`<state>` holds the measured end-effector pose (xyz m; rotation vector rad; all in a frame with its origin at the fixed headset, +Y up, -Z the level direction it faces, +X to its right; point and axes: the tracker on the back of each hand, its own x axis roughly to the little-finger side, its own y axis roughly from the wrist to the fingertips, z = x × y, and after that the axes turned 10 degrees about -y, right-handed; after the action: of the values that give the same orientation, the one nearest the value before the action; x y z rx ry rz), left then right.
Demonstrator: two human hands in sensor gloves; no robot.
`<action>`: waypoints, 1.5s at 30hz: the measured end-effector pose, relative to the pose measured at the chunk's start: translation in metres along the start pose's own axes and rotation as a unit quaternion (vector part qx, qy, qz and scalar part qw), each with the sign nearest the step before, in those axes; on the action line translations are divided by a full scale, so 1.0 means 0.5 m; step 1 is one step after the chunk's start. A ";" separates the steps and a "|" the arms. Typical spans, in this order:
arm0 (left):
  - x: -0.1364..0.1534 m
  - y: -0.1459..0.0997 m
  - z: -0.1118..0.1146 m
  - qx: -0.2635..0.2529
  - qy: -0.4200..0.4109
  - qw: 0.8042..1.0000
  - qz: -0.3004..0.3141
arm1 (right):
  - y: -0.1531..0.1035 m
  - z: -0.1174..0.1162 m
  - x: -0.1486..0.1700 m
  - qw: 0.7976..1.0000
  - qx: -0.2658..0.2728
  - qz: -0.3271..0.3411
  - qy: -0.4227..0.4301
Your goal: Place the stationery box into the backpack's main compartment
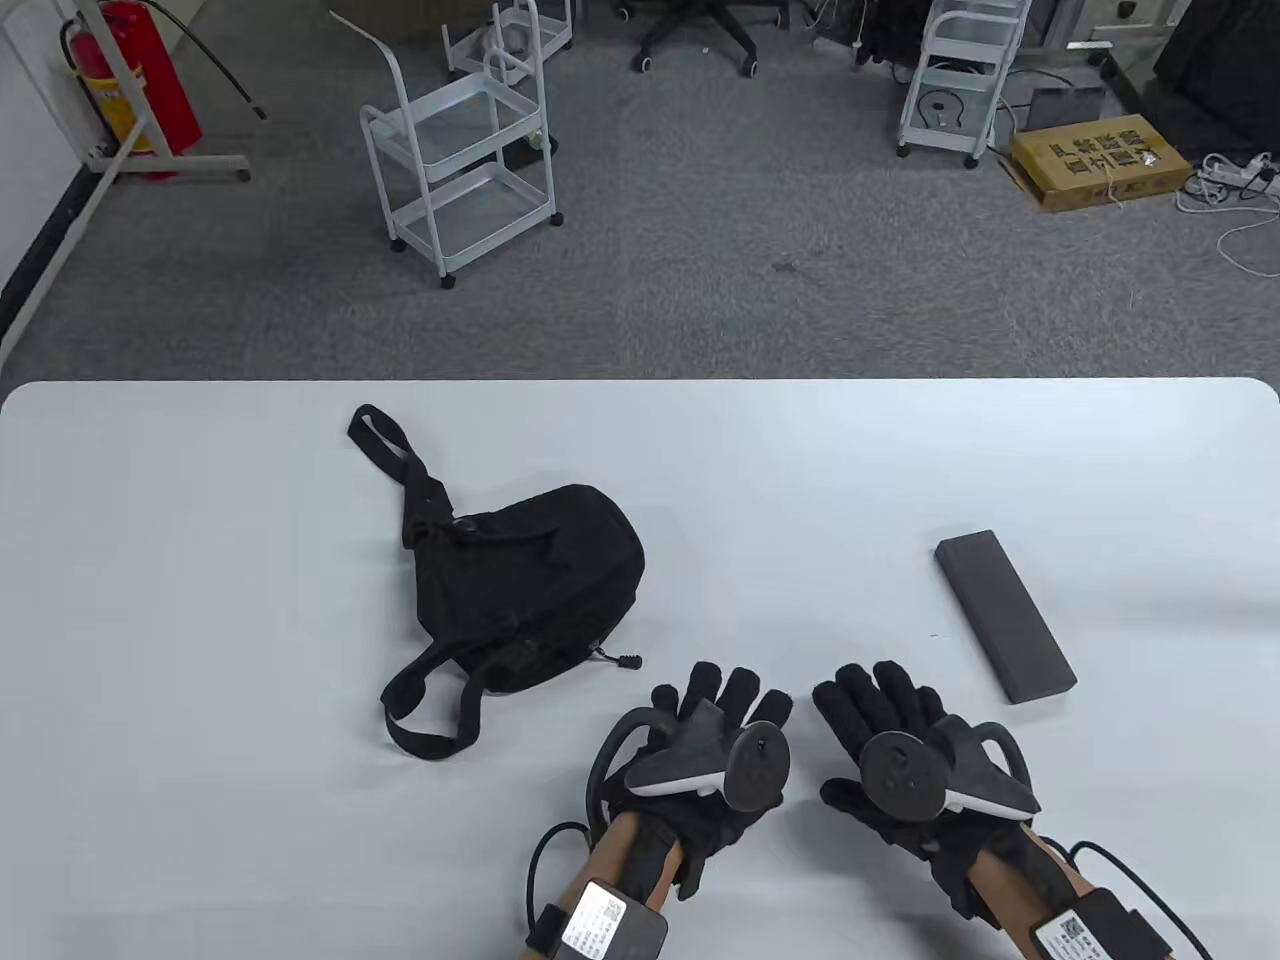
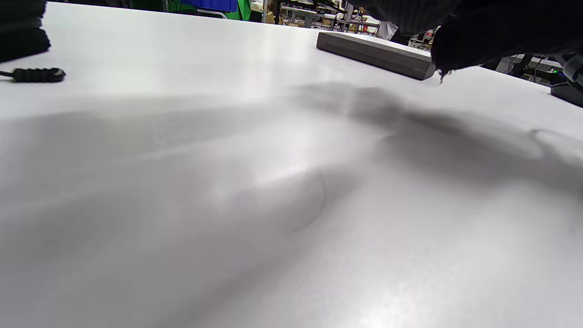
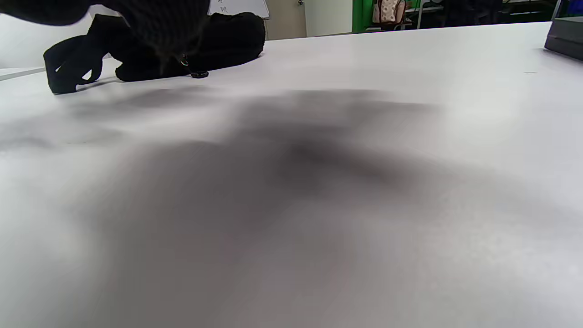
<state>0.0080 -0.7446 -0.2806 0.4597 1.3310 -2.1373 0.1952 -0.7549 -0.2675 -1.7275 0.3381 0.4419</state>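
Note:
A small black backpack (image 1: 520,590) lies on the white table (image 1: 200,600), left of centre, with its straps spread out and a zipper pull (image 1: 628,661) pointing right. It also shows in the right wrist view (image 3: 218,41). The dark grey stationery box (image 1: 1005,615) lies flat at the right; it shows in the left wrist view (image 2: 375,53) too. My left hand (image 1: 725,700) rests flat on the table near the front edge, fingers spread, holding nothing. My right hand (image 1: 880,700) rests flat beside it, empty, just left of the box.
Beyond the table's far edge the floor holds white carts (image 1: 465,160), a red fire extinguisher (image 1: 130,80) and a cardboard box (image 1: 1100,160). Cables run from both wrists at the front edge.

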 end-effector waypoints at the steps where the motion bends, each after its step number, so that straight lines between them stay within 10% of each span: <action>1: 0.000 0.001 0.001 0.003 0.000 1.000 -0.001 | 0.000 0.000 0.002 1.000 -0.001 -0.001 0.001; 34: 0.079 -0.017 -0.069 -0.077 -0.070 0.993 -0.051 | -0.003 0.003 0.014 1.000 0.005 -0.011 0.013; 45: 0.191 -0.033 -0.144 -0.118 -0.034 0.967 -0.221 | -0.001 0.002 0.015 1.000 -0.001 -0.010 0.016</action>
<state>-0.0772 -0.7020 -0.3545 -0.0154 1.7493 -2.2685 0.2020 -0.7537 -0.2706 -1.7390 0.3422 0.4006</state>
